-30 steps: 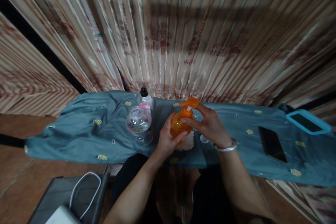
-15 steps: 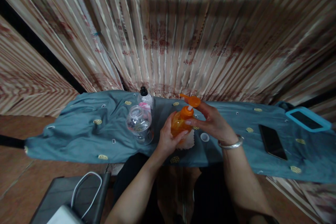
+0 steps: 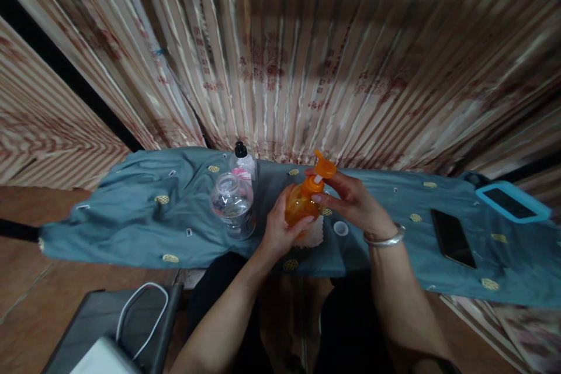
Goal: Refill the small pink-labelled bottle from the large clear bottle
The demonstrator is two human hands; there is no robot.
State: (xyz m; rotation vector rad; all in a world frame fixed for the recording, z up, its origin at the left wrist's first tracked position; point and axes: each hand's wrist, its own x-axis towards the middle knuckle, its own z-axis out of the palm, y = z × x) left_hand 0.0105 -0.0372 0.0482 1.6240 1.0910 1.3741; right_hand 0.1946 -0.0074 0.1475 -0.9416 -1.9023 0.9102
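An orange see-through pump bottle (image 3: pixel 301 205) is tilted slightly over the cloth-covered table, with my left hand (image 3: pixel 280 225) wrapped round its body. My right hand (image 3: pixel 350 198) grips the orange pump top (image 3: pixel 325 168) at the neck, fingers bent about it; the white stem shows under the pump head. Beneath the bottle lies a pale cloth piece (image 3: pixel 312 235), partly hidden. Just right of it is a small white cap (image 3: pixel 340 228). To the left of my left hand stands an uncapped clear plastic bottle (image 3: pixel 234 210) with clear liquid inside.
Behind the clear bottle is a smaller bottle with a black top (image 3: pixel 242 159). A phone (image 3: pixel 453 238) and a blue-framed device (image 3: pixel 512 201) lie on the right of the blue-green tablecloth (image 3: pixel 144 210). A striped curtain (image 3: pixel 280 58) hangs behind; a dark stool (image 3: pixel 87 315) stands lower left.
The pump head has turned, its spout swinging from pointing left toward the curtain. Both hands keep hold of the bottle in nearly the same place.
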